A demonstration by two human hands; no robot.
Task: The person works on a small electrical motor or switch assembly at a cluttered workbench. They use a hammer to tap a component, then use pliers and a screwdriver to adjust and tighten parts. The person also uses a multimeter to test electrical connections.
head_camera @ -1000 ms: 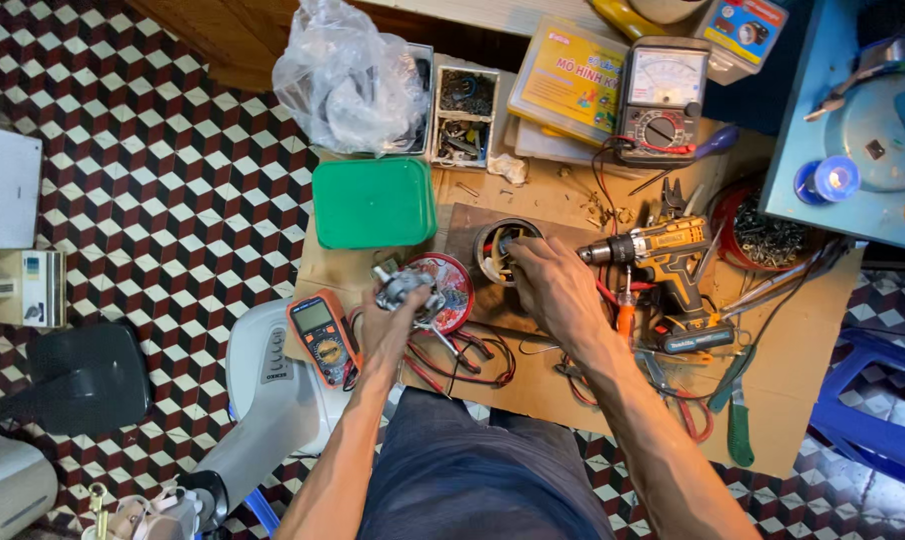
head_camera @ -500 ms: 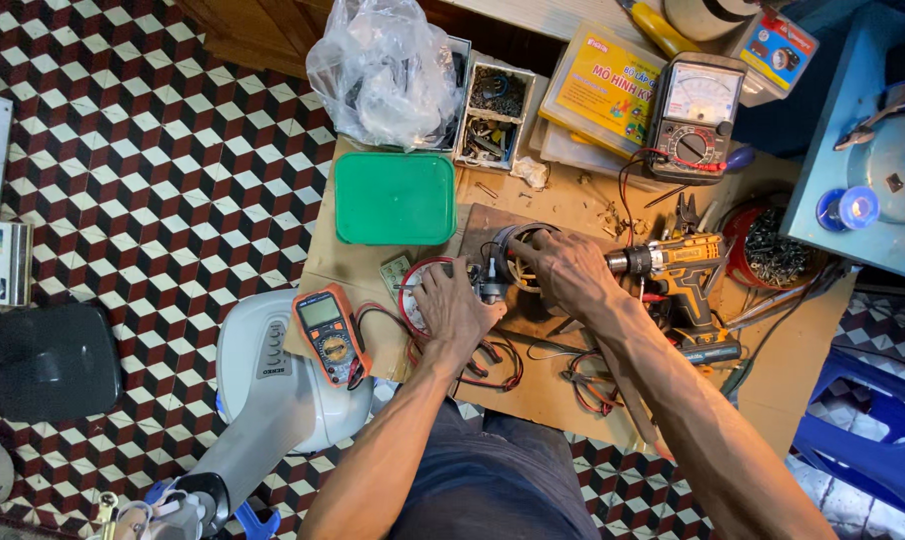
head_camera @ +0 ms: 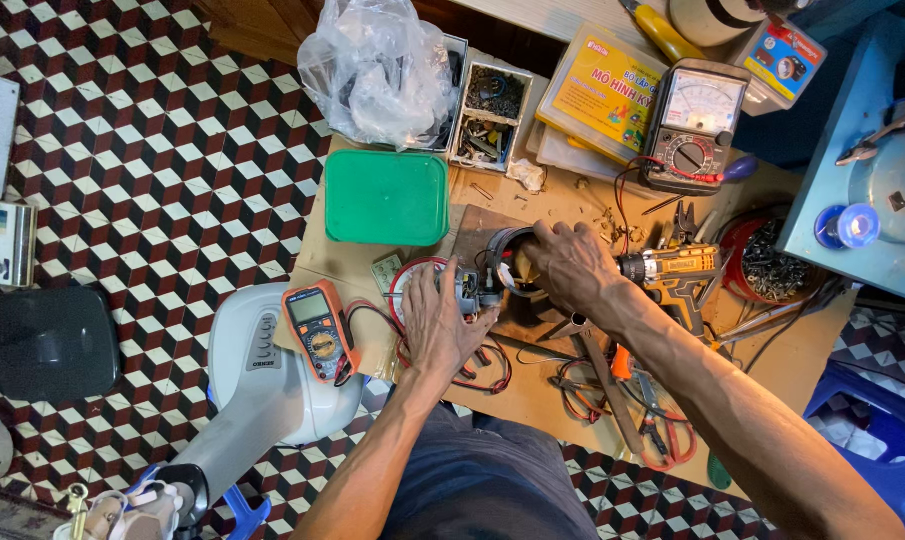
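Motor housing [head_camera: 506, 265]: dark metal ring, dull sheen, copper-coloured winding inside. Green lid [head_camera: 387, 197]: smooth plastic, slight gloss. Bag [head_camera: 378, 62]: thin clear plastic, crinkled, shiny. Orange multimeter [head_camera: 318, 329]: matt rubbery casing. Fan base [head_camera: 263, 385]: glossy white plastic. Cordless drill [head_camera: 673, 272]: yellow-black plastic, metal chuck. Worktop [head_camera: 803, 365]: matt brown board, scuffed. Floor tiles [head_camera: 153, 160]: smooth, patterned.

A small repair corner on a patterned tile floor.

The floor [head_camera: 123, 110] is laid in red, black and white tiles that form a cube pattern. A low wooden table [head_camera: 793, 370] stands on it, with a blue cabinet [head_camera: 823, 180] at its far right and a blue plastic stool [head_camera: 873, 420] just below that. Light is even, with soft shadows.
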